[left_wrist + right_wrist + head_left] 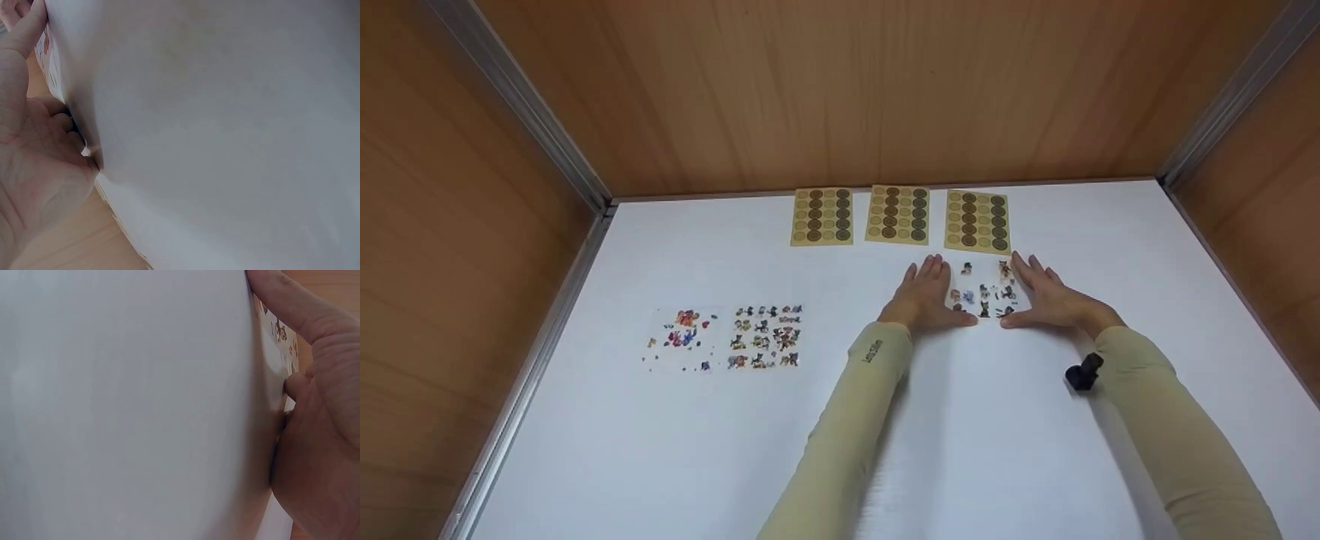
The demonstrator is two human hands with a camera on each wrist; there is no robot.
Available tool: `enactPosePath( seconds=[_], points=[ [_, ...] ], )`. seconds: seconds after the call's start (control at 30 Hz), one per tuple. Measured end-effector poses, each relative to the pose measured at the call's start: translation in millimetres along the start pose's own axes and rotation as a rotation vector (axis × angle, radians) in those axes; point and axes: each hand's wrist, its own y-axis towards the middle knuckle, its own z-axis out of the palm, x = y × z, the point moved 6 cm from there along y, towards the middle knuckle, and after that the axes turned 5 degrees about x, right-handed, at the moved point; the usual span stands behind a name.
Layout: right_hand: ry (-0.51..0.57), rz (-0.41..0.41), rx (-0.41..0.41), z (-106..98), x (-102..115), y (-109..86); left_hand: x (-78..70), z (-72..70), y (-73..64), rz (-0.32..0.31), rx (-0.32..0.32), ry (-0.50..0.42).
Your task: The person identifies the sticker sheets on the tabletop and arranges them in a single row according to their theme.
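Note:
A small clear sticker sheet (pixel 984 291) printed with little cartoon figures lies flat on the white table at the right of centre. My left hand (pixel 928 296) rests along its left edge, fingers straight, thumb reaching toward the near edge. On the opposite side my right hand (pixel 1050 300) frames it the same way, with its thumb at the near right corner. Between the two thumbs a short gap shows. In the right wrist view the printed figures (pixel 281 332) appear just past the thumb. The left wrist view has the palm (pixel 39 163) low at the tabletop.
Three tan sheets of round stickers (pixel 822 217) (pixel 897 215) (pixel 977 222) stand in a row along the back. Two more clear cartoon sheets (pixel 682 352) (pixel 765 337) lie side by side at left. Wooden panels (pixel 885 90) with metal corner rails enclose the white table (pixel 660 450).

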Motion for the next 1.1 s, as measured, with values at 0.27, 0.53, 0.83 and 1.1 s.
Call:
enactPosePath(
  seconds=[0.27, 0.53, 0.83, 1.1],
  points=[
    [0.007, -0.023, -0.017, 1.1, 0.7, 0.0, -1.1, 0.5, 0.3, 0.015, -0.007, 0.004],
    [0.041, -0.043, -0.019, 0.9, 1.3, -3.2, -2.9, 1.5, -2.7, 0.017, 0.003, -0.004],
    [0.069, -0.04, -0.022, 3.5, 1.0, 0.8, -1.4, 1.2, -5.6, 0.024, -0.009, 0.017],
    [0.141, -0.018, -0.021, -0.6, -2.1, -3.9, -4.2, 1.7, -2.4, 0.016, -0.017, 0.003]
  ],
)
